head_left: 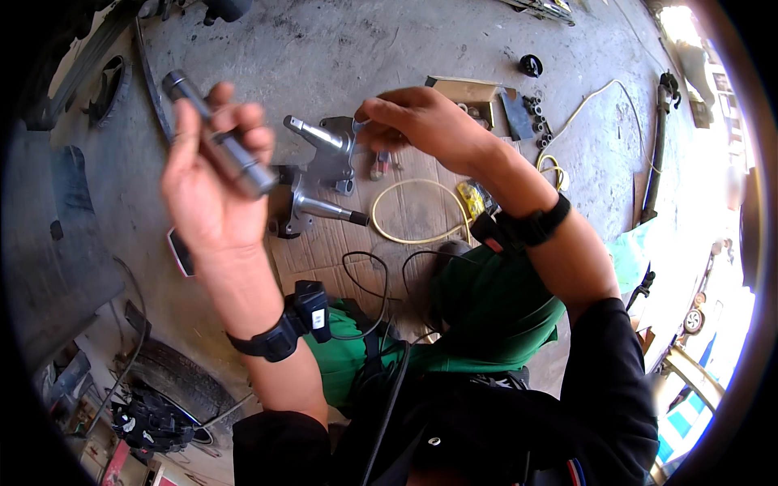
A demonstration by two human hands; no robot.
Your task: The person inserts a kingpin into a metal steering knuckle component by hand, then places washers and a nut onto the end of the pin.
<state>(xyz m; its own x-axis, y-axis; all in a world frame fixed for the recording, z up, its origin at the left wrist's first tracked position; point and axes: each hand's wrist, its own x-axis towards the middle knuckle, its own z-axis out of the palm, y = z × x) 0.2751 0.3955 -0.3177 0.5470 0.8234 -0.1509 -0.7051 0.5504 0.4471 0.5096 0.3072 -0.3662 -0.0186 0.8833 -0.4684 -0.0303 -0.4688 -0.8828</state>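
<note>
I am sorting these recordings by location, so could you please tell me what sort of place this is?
Probably a vehicle repair workshop: a black tire is at the lower left, two metal spindle-like parts lie over flattened cardboard, and the grey floor is stained.

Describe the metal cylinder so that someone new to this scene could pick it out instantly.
On the floor, find the brown cardboard sheet with two flanged steel spindles at its left side. Further left, the person's left hand holds the grey metal cylinder, slanting down rightward. Unlike the spindles, it has no flange.
</note>
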